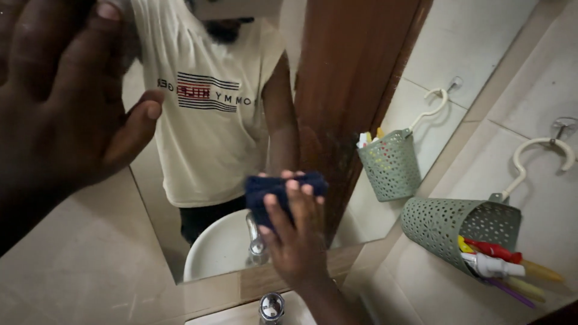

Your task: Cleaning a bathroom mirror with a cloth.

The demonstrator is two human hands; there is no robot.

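My right hand [298, 232] presses a folded dark blue cloth [264, 191] flat against the lower part of a wall mirror [337, 108], just above its bottom edge. My left hand [57, 102] rests open and flat on the upper left of the mirror and the tiled wall, fingers spread, holding nothing. The mirror reflects a person in a cream T-shirt, a brown wooden door and a white basin.
A green perforated basket [448, 225] hangs from a white hook [539, 153] on the right tiled wall, holding toothbrushes and a tube [494, 265]. Its reflection shows in the mirror. A chrome tap [271, 307] stands below the mirror at the bottom edge.
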